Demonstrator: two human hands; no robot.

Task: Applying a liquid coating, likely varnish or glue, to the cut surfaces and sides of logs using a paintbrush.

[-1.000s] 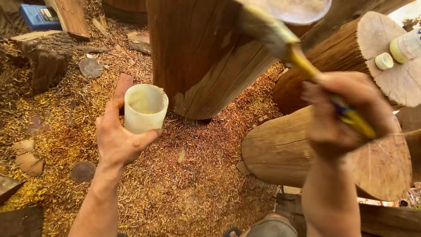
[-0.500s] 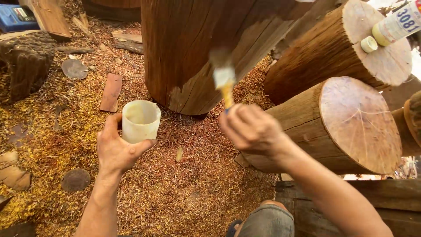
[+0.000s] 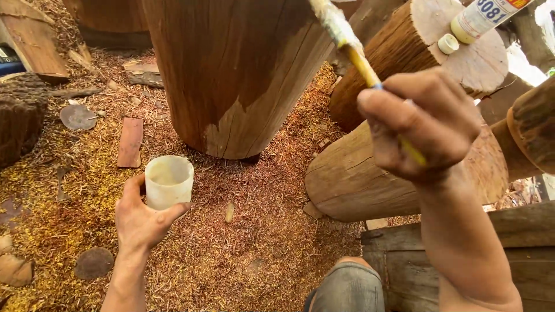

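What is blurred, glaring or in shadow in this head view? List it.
Head view: the right hand and brush are close and soft; the sky at the top right corner is blown out; the upright log has a shaded upper side; the left hand and cup are sharp.

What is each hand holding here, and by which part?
The left hand grips a white plastic cup around its lower side wall. The right hand holds a yellow-handled brush by the handle, bristles raised.

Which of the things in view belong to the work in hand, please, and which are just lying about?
In use: white cup in left hand; brush in right hand; upright log.
Lying about: flat wood offcut; bottle on cut log; wood shavings.
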